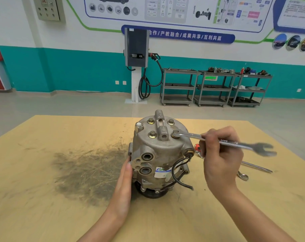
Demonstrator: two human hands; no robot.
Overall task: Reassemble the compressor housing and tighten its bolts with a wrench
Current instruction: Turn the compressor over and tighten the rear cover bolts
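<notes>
The compressor stood on end near the middle of the table, its long axis upright, the pulley end down against the wood and the bolted end cap facing up. Its two round ports faced the person, and a black wire looped down its right side. Four bolts ringed the cap around a raised lug.

The wrench lay nearly level, its long axis running from the cap out to the right. Its ring end sat over the near right bolt, and its open end pointed right, past the hand, blurred. The right hand had its grip clamped on the wrench shaft, fingers curled round it. The left hand lay flat with straight fingers pressed against the compressor's lower left side.

On the table to the right lay a second wrench and a red-handled tool, partly hidden. A dark grimy smear stained the wood on the left. Beyond stood grey shelf carts and a wall charger against a teal and white wall.
</notes>
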